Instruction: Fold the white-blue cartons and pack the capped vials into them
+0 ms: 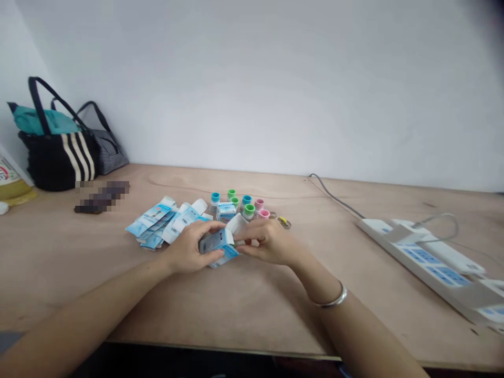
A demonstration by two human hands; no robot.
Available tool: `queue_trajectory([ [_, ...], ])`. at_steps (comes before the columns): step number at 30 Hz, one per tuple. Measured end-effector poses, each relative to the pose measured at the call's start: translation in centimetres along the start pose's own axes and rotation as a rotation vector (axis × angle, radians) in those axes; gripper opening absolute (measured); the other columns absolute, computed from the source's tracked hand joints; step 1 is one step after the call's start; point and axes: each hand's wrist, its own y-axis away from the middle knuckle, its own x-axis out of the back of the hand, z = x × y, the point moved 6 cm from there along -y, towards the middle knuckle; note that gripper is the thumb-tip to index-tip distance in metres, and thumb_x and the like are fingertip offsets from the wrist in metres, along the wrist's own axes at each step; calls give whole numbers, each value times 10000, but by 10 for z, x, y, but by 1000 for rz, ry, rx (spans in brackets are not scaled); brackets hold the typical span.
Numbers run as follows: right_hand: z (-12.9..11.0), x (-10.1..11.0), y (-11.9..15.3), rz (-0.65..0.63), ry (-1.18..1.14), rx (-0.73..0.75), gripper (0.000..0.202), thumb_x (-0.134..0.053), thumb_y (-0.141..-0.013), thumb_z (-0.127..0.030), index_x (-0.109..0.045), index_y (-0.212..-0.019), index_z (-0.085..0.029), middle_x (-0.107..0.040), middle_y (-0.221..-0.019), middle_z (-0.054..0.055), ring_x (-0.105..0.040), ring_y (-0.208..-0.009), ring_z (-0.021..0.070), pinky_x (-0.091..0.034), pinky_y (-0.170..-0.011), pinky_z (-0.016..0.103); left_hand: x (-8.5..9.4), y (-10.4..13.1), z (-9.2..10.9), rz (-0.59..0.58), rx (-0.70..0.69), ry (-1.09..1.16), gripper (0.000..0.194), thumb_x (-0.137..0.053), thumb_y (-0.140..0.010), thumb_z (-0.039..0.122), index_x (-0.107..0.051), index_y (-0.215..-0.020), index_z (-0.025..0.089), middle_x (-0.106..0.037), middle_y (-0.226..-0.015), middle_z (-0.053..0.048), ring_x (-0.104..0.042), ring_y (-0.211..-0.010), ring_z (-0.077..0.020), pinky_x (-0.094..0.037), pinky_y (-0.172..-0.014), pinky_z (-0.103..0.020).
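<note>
My left hand (192,247) grips a small blue-and-white cardboard box (219,242), tilted above the table, thumb on the near side and fingers on the far side. A white flap stands up at the box's open right end. There my right hand (270,241) has its fingers bent together at the opening; what they pinch is hidden, though a hint of green shows beside them. Left of the box lies a pile of flattened cartons (157,220) of the same print. Beyond it stand a closed small box (226,210) and several small jars (249,211) with green, blue and pink tops.
A yellow-and-metal item (284,222) lies right of the jars. White power strips (417,257) with a grey cable run along the right. At the back left are a black striped bag (59,157), a grey bag (108,149), a blurred-out dark object (102,197) and a yellow-filled container (13,184).
</note>
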Motion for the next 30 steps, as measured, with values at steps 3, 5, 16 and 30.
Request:
queue_trajectory([
  [3, 4, -16, 1, -88, -65, -65, 169, -591, -792, -308, -725, -774, -208, -632, -622, 4, -514, -542, 98, -352, -506, 197, -3, 1, -1, -24, -26, -49, 462, -651, -727, 306, -540, -1169, 228, -637, -1122, -55, -578, -1039, -228, -438, -925, -382],
  [5, 6, -26, 1, -128, -136, -111, 200, -572, -795, -289, -696, -691, -171, -577, -559, -22, -457, -492, 75, -309, -466, 182, -5, 1, -2, -31, -34, -69, 452, -650, -731, 312, -555, -1166, 230, -647, -1118, -57, -584, -1038, -235, -425, -939, -400],
  [16, 29, -17, 8, -136, -280, -272, 135, -584, -684, -210, -602, -571, -139, -488, -495, -38, -420, -465, 68, -309, -439, 183, -7, -2, -5, -181, -49, 12, 403, -696, -680, 330, -658, -1073, 251, -689, -1058, -38, -633, -954, -220, -462, -884, -363],
  [30, 49, 20, 9, 287, 193, -306, 136, -532, -776, -269, -557, -670, -188, -556, -595, -1, -456, -517, 106, -330, -527, 227, -8, 2, -5, -192, -49, -85, 420, -706, -671, 382, -645, -1071, 266, -669, -1103, -29, -599, -1028, -237, -367, -983, -403],
])
